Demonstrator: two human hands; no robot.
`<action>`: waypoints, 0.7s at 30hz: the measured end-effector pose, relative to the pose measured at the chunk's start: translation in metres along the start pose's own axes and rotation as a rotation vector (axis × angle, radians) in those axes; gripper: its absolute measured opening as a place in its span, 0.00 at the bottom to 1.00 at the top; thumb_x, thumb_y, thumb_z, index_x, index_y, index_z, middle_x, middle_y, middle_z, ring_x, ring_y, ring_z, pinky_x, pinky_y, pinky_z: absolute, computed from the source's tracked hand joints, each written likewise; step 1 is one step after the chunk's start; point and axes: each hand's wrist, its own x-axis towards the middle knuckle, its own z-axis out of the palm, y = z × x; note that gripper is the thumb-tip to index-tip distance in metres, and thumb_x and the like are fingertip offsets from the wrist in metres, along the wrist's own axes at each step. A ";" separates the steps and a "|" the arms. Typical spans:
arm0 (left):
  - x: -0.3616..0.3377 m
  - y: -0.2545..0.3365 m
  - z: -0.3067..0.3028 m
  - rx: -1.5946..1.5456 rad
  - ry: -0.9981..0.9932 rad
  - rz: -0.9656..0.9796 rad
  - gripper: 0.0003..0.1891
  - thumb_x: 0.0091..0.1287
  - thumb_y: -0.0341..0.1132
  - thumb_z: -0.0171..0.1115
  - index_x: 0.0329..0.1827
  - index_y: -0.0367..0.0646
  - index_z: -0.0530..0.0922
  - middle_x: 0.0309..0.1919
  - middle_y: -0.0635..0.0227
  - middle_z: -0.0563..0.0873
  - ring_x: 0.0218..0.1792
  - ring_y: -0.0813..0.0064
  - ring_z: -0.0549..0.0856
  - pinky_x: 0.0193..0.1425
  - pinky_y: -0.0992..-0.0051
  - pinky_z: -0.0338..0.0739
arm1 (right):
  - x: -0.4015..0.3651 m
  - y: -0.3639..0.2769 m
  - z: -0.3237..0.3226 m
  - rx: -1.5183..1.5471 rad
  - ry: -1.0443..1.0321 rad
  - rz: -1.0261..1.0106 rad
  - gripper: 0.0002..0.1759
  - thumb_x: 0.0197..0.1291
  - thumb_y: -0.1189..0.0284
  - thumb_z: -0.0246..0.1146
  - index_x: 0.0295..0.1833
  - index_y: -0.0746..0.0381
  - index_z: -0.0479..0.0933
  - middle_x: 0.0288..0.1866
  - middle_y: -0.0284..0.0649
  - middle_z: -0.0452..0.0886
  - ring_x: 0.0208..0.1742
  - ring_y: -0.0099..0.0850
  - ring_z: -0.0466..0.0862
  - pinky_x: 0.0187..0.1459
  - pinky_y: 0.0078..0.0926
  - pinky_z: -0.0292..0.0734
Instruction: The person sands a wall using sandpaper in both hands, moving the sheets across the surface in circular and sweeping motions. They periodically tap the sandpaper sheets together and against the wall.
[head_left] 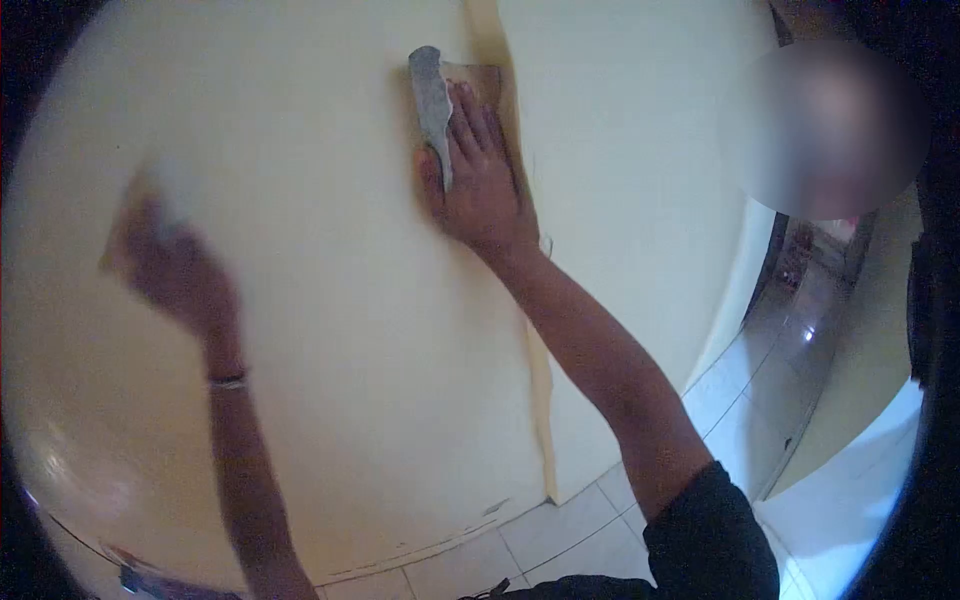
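A sheet of sandpaper (431, 105), grey on its curled left part and brown at the top right, lies against the cream wall (330, 330). My right hand (482, 188) presses it there with fingers stretched upward, the thumb along the curled edge. Just right of that hand runs a raised yellowish strip (540, 400) down the wall. Farther left, my left hand (185, 265) is smeared by motion in front of the wall. It seems closed on a blurred piece (172, 200) with pale and brown parts, which looks like sandpaper too. A thin band circles the left wrist.
White floor tiles (560, 535) meet the foot of the wall. On the right, a tiled passage (745, 400) leads away beside another wall surface (860, 400). A blurred round patch hides the upper right. Something dark lies at the lower left edge.
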 end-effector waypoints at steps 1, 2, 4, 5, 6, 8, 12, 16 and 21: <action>-0.003 0.039 0.006 -0.044 -0.110 0.005 0.24 0.67 0.44 0.36 0.65 0.47 0.58 0.65 0.60 0.58 0.67 0.64 0.53 0.67 0.55 0.41 | 0.001 -0.001 -0.002 0.009 0.003 -0.012 0.25 0.58 0.68 0.47 0.56 0.75 0.61 0.63 0.53 0.59 0.66 0.44 0.57 0.65 0.42 0.50; -0.007 0.074 0.013 0.064 -0.154 0.016 0.25 0.64 0.43 0.39 0.65 0.51 0.58 0.65 0.61 0.58 0.67 0.63 0.53 0.67 0.52 0.38 | 0.001 -0.002 -0.002 0.013 0.003 -0.014 0.25 0.57 0.68 0.48 0.56 0.75 0.61 0.63 0.54 0.59 0.66 0.46 0.56 0.65 0.44 0.49; 0.006 0.142 0.007 0.002 -0.338 0.056 0.26 0.58 0.33 0.48 0.63 0.50 0.62 0.64 0.58 0.59 0.66 0.55 0.55 0.66 0.49 0.42 | 0.001 -0.002 0.001 0.033 0.010 -0.032 0.25 0.57 0.68 0.49 0.55 0.75 0.62 0.63 0.56 0.59 0.67 0.47 0.56 0.65 0.45 0.48; 0.003 0.162 0.013 -0.036 -0.337 0.122 0.27 0.57 0.36 0.49 0.63 0.52 0.62 0.65 0.57 0.58 0.66 0.55 0.55 0.66 0.50 0.44 | -0.003 0.002 0.003 0.052 -0.057 -0.032 0.26 0.55 0.68 0.51 0.55 0.76 0.62 0.62 0.57 0.58 0.67 0.48 0.54 0.65 0.46 0.47; 0.002 0.175 0.016 -0.069 -0.366 0.107 0.27 0.57 0.38 0.50 0.64 0.53 0.61 0.65 0.58 0.57 0.67 0.57 0.54 0.66 0.52 0.44 | -0.006 0.005 0.003 0.070 -0.126 -0.031 0.26 0.54 0.68 0.52 0.55 0.76 0.62 0.62 0.59 0.58 0.67 0.50 0.53 0.65 0.47 0.46; 0.000 0.177 0.014 -0.089 -0.341 0.094 0.27 0.57 0.38 0.49 0.63 0.53 0.63 0.65 0.59 0.59 0.67 0.59 0.55 0.67 0.54 0.45 | -0.006 0.005 0.000 0.086 -0.095 -0.063 0.27 0.53 0.68 0.53 0.54 0.76 0.62 0.62 0.60 0.57 0.68 0.50 0.51 0.66 0.47 0.44; 0.001 0.150 0.001 -0.120 -0.388 0.157 0.27 0.57 0.40 0.51 0.63 0.54 0.62 0.65 0.62 0.59 0.66 0.64 0.56 0.67 0.56 0.46 | -0.002 0.000 -0.006 0.092 -0.069 -0.067 0.27 0.52 0.71 0.53 0.56 0.75 0.60 0.63 0.60 0.55 0.67 0.52 0.51 0.66 0.46 0.44; -0.003 0.093 -0.019 -0.147 -0.446 0.151 0.28 0.58 0.39 0.52 0.64 0.53 0.60 0.65 0.64 0.59 0.66 0.65 0.56 0.68 0.57 0.44 | -0.007 0.002 0.000 -0.031 -0.065 -0.013 0.25 0.56 0.68 0.51 0.53 0.77 0.62 0.61 0.61 0.59 0.65 0.52 0.57 0.64 0.44 0.53; -0.038 -0.043 -0.042 -0.217 -0.397 -0.042 0.29 0.55 0.35 0.56 0.62 0.43 0.61 0.63 0.63 0.63 0.65 0.65 0.59 0.68 0.60 0.47 | -0.028 -0.001 0.015 -0.008 -0.055 0.039 0.24 0.60 0.63 0.48 0.50 0.76 0.65 0.58 0.63 0.62 0.62 0.55 0.59 0.64 0.46 0.50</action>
